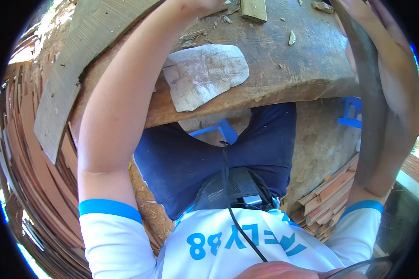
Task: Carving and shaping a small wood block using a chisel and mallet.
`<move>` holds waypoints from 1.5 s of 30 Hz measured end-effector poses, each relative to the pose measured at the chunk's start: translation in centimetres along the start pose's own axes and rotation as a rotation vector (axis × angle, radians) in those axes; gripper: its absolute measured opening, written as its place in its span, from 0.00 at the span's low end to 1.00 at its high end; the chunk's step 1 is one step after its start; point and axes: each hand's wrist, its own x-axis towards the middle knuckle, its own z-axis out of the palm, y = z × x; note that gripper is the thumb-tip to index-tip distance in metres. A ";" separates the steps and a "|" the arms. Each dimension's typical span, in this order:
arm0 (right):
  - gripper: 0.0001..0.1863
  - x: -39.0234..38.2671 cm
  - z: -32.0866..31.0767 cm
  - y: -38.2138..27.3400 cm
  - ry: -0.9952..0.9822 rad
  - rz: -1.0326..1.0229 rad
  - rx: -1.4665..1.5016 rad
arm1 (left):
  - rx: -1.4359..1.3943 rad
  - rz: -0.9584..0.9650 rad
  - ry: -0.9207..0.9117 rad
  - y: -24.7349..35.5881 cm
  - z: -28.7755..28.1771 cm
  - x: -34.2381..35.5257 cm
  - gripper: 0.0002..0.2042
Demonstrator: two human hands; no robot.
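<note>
At the top edge of the head view, only the wrist end and base of my left hand (206, 4) show; its fingers are cut off by the frame. My left arm stretches forward over the workbench (307, 65). On the right, my right hand (365, 18) is closed around a long dark strip (367, 79), which looks like wood. Fingers show past its left edge, and the strip runs back along my forearm. A crumpled greyish-white cloth or paper sheet (207, 74) lies on the bench's near edge, between my arms.
A wide grey board (63, 97) juts out at the left. A small wood block (254, 10) and chips lie at the back of the bench. Long wooden strips (42, 139) are piled at the left, shorter pieces (328, 197) at the lower right. Blue plastic (353, 111) shows under the bench.
</note>
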 end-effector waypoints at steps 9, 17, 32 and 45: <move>0.34 6.5 9.6 0.8 0.035 -0.292 -0.683 | -0.563 -0.133 0.148 0.5 -1.8 0.2 0.15; 0.35 9.9 13.7 1.3 0.122 -0.227 -0.575 | -0.542 -0.069 0.042 1.7 -3.2 -0.1 0.16; 0.26 7.6 14.1 -0.5 0.221 -0.538 -0.276 | -0.385 -0.235 0.044 2.8 -2.2 -1.2 0.13; 0.33 2.1 17.5 1.9 0.258 -0.455 -0.308 | -0.899 -0.195 -0.373 1.7 -1.9 -2.0 0.10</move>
